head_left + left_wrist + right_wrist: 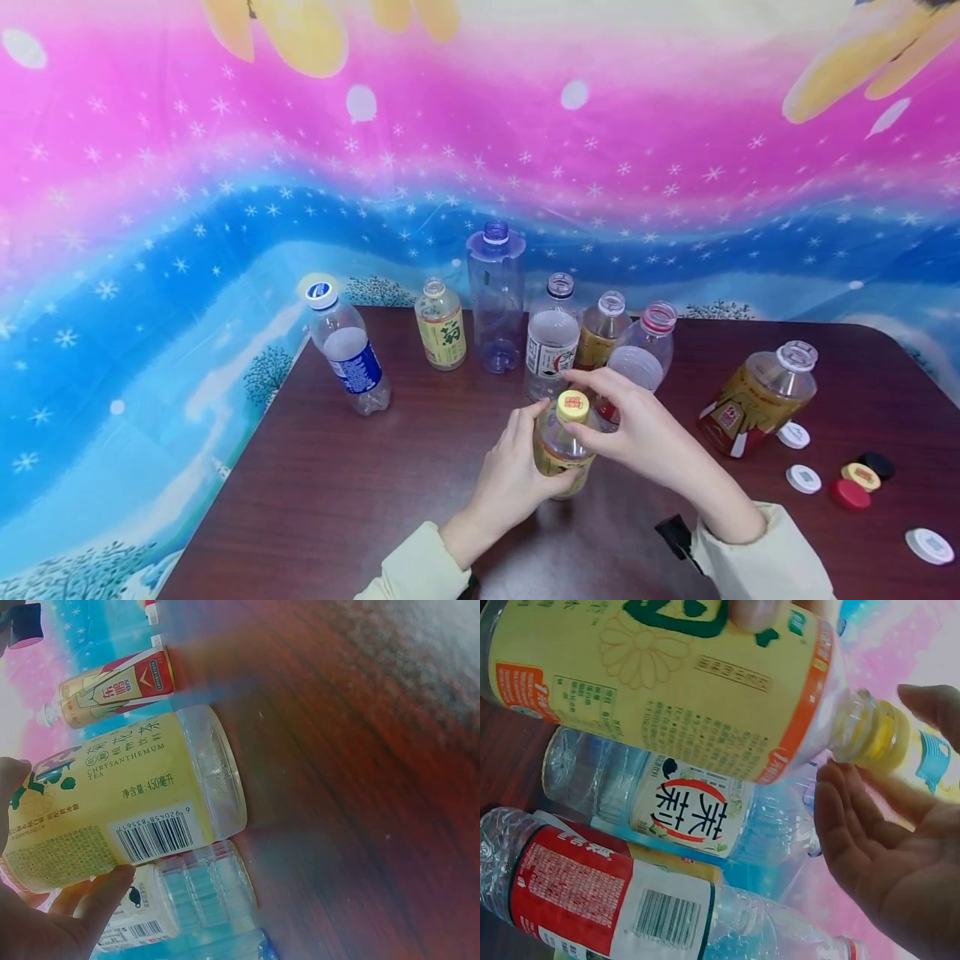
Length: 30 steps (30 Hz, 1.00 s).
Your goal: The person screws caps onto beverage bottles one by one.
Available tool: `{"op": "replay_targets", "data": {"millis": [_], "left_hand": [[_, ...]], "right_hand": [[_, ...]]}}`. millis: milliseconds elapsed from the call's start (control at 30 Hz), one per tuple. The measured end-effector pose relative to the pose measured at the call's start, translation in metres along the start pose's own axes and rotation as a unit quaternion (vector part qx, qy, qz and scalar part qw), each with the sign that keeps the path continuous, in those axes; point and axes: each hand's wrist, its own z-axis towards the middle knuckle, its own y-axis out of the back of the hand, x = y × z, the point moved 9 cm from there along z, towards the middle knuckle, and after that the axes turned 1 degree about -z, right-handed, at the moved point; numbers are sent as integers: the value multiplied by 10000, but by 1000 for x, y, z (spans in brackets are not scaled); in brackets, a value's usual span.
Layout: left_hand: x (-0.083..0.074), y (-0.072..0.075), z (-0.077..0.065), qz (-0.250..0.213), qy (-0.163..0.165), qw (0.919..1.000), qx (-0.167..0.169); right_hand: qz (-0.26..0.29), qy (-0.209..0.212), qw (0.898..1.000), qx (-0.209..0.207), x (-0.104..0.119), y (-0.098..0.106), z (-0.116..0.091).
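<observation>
On the brown table [337, 500], a tall bluish bottle [497, 308] stands at the far side, and the bottle with yellow label [142, 780] is nearer, in the middle. The left hand [506, 471] grips this nearer bottle around its label, while the right hand [645, 429] has thumb and fingers spread about its yellow cap [573, 405]; whether they touch it, I cannot tell. At the right lies a loose red cap [851, 494].

Smooth plastic bottle [150, 780], glossy wood-grain table [337, 500]

A snowflake-printed backdrop [480, 142], apparently cloth, rises behind the table [315, 492].
</observation>
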Motion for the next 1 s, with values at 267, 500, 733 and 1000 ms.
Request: {"op": "replay_targets", "data": {"millis": [267,500,733,1000], "left_hand": [[0,1,0,-22,7,10000,-6],[1,0,0,-92,42,9999,28],[1,0,0,-88,18,10000,32],[0,0,1,-61,-15,10000,27]], "right_hand": [[-124,273,9995,19,2,2,0],[-137,266,9995,-43,3,4,1],[-167,14,9999,41,0,4,3],[-190,86,9997,-122,-1,2,4]]}}
